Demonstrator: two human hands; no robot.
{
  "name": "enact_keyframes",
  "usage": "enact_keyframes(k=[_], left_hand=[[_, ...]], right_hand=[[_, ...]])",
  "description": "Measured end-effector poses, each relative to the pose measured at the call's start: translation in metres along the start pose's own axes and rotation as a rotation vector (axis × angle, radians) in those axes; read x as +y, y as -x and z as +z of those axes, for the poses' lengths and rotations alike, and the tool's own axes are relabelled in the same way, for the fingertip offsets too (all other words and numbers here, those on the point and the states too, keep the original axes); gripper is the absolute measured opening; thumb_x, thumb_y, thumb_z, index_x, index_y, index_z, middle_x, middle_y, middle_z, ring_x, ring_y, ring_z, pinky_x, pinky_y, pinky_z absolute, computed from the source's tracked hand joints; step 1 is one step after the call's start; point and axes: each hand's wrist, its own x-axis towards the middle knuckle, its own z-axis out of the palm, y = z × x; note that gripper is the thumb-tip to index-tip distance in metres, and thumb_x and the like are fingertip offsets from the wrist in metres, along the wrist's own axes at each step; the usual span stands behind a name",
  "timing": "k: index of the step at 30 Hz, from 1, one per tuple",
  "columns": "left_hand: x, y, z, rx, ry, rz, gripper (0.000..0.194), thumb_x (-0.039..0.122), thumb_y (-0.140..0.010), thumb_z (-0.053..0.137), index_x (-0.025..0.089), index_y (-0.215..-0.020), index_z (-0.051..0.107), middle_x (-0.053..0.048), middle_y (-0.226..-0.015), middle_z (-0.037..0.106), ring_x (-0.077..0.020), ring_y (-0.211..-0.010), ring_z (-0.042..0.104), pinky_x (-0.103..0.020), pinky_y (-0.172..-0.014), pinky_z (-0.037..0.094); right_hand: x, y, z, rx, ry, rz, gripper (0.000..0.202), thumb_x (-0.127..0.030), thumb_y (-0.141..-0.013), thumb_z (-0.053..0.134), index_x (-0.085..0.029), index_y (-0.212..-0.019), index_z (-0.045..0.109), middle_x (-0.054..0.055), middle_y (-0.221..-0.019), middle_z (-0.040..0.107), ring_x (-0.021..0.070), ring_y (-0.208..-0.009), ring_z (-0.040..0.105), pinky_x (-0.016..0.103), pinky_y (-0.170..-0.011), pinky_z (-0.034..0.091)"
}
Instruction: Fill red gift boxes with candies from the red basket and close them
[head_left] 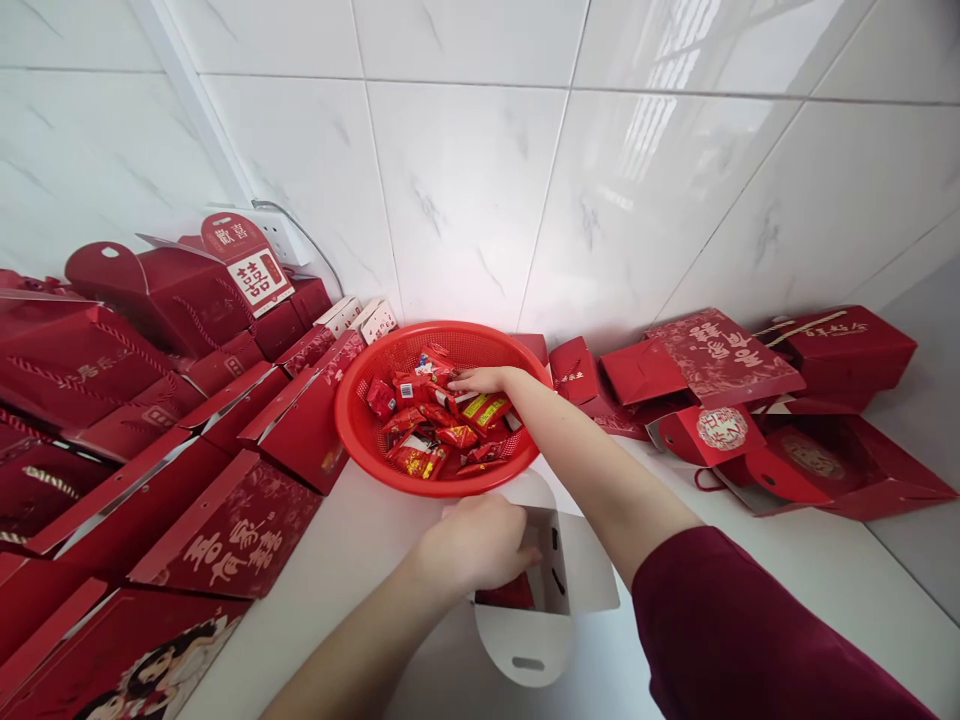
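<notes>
A red plastic basket (346,425) holds several small red snack packets (420,458), some with yellow print. My right hand (480,381) reaches into it from the right, fingers stretched out over the packets; nothing shows lifted in them. In front of the basket stands an opened gift box (525,645), its white inner flaps spread out. My left hand (476,540) is closed over the box's left side, with the thumb over the opening and the other fingers partly hidden. A red item (510,594) lies at the bottom of the box.
Red gift boxes (277,520) stand in rows along the left, several with rope handles. More red boxes (720,355) lie stacked and tilted at the right by the tiled wall (465,180). A power socket (279,238) with a cable is behind the left rows.
</notes>
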Motion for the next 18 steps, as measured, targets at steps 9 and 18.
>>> enact_keyframes(k=[9, 18], left_hand=[[0.008, 0.020, -0.009, 0.019, -0.051, 0.008, 0.030, 0.038, -0.086, 0.053, 0.021, -0.103, 0.071, -0.012, -0.094, 0.073, -0.0319, -0.086, 0.070, -0.035, -0.066, 0.050], [-0.009, 0.030, -0.026, 0.081, -0.002, -0.001, 0.034, 0.046, -0.090, 0.047, 0.020, -0.077, 0.064, -0.007, -0.078, 0.069, -0.0239, -0.070, 0.065, -0.029, -0.056, 0.038]], right_hand=[[-0.006, 0.008, 0.006, 0.088, 0.197, 0.078, 0.035, -0.033, -0.095, 0.060, -0.017, -0.126, 0.057, 0.010, -0.128, 0.058, 0.0232, -0.108, 0.062, 0.044, -0.090, 0.054], [-0.015, 0.015, -0.001, 0.007, 0.309, -0.010, 0.031, -0.031, -0.096, 0.060, -0.021, -0.125, 0.058, 0.009, -0.132, 0.057, 0.0225, -0.110, 0.061, 0.044, -0.093, 0.053]])
